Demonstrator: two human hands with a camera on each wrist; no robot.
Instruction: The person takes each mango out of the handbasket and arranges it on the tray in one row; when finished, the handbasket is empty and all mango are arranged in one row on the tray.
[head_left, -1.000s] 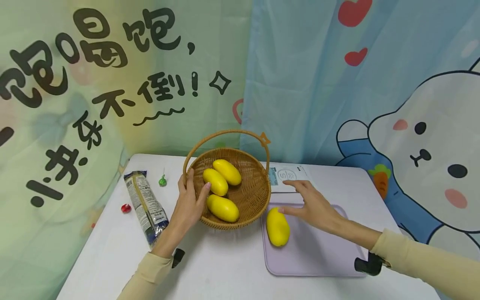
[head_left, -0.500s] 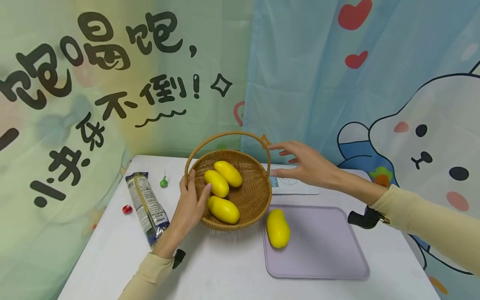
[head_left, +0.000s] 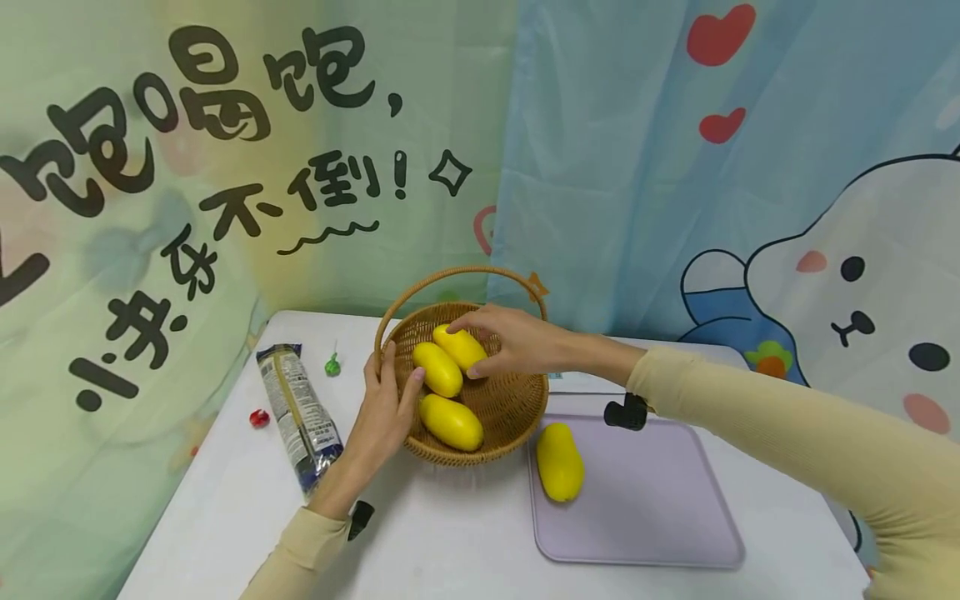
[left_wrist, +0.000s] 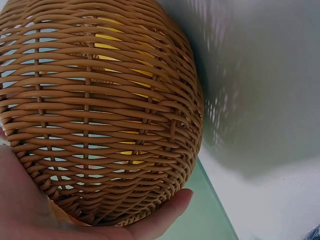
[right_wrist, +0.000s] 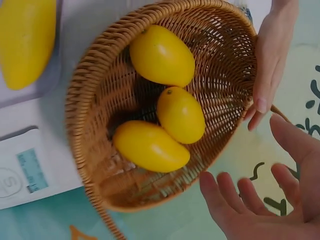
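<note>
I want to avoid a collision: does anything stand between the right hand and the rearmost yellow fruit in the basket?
Nothing visible does: the right hand is over the open basket, close to that yellow fruit. The handle arches beyond it; the left hand holds the basket's left side.

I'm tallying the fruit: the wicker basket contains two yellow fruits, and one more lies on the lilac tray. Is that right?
Not quite: the wicker basket contains three yellow fruits, not two, as the head and right wrist views show. The rest holds: one more yellow fruit lies on the lilac tray.
</note>
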